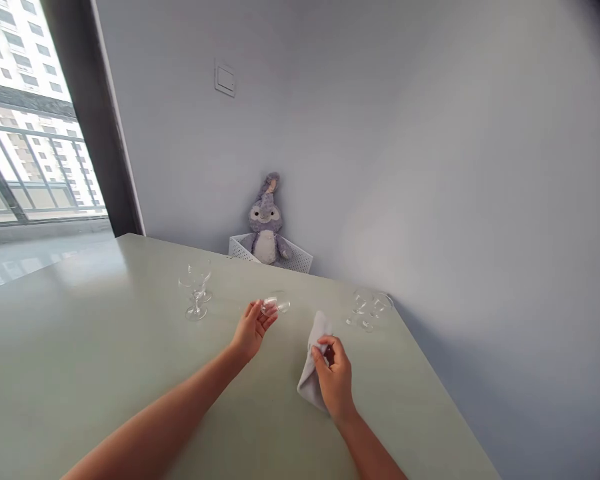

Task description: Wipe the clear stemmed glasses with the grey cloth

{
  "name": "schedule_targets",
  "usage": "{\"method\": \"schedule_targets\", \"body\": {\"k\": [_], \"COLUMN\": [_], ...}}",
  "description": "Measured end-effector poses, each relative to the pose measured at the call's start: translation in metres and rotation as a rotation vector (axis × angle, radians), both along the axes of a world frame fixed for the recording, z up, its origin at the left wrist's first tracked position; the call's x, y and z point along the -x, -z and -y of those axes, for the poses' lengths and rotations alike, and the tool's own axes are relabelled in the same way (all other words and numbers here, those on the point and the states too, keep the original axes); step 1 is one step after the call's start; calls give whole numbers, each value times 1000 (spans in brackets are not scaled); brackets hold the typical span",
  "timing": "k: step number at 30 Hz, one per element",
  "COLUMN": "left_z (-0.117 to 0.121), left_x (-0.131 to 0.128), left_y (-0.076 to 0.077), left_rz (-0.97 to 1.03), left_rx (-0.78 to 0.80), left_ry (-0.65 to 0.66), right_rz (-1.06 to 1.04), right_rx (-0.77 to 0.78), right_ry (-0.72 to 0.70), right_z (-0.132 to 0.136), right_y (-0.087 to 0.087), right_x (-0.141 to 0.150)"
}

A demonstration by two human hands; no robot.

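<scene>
My left hand (251,328) is closed around one end of a small clear glass (281,303), which it holds tilted on its side above the table. The fingers hide part of the glass, so its full shape is hard to make out. My right hand (336,377) pinches a folded white cloth (310,380) between thumb and fingers; the cloth hangs down to the tabletop. Stemmed clear glasses (196,293) stand to the left of my left hand. Two more stemmed glasses (367,310) are beyond my right hand, near the right edge.
The pale green table (130,360) reaches to the wall, its right edge running diagonally. Behind it a purple plush toy (265,227) sits in a white perforated basket (300,260). A light switch (225,78) is on the wall; a window (30,133) with a railing is at left.
</scene>
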State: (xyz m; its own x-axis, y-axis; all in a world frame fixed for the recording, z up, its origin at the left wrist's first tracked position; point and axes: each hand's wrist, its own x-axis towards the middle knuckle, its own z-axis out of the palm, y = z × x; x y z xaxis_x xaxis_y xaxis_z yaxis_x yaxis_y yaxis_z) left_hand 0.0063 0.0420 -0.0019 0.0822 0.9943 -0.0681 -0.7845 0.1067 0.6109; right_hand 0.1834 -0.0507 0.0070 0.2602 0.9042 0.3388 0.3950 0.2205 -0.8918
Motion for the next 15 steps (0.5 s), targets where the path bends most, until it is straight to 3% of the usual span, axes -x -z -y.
{"method": "schedule_targets", "body": {"k": [4,9,12,15], "left_z": [29,46,46,45], "left_x": [-18,-31,-30,-26], "left_y": [2,5,5,3], "left_rz": [-182,-281,-285,-291], "left_rx": [-103,-149,-143,-138], "left_ry": [44,87,83,106], "right_rz": [-239,-572,-485,-146], "right_rx": [-51,34,106,56], "right_ry": [48,-139,-246,-284], "right_z": [1,6,5,2], "right_y": [-10,-15,-11,-6], "right_x": [2,11,8,0]}}
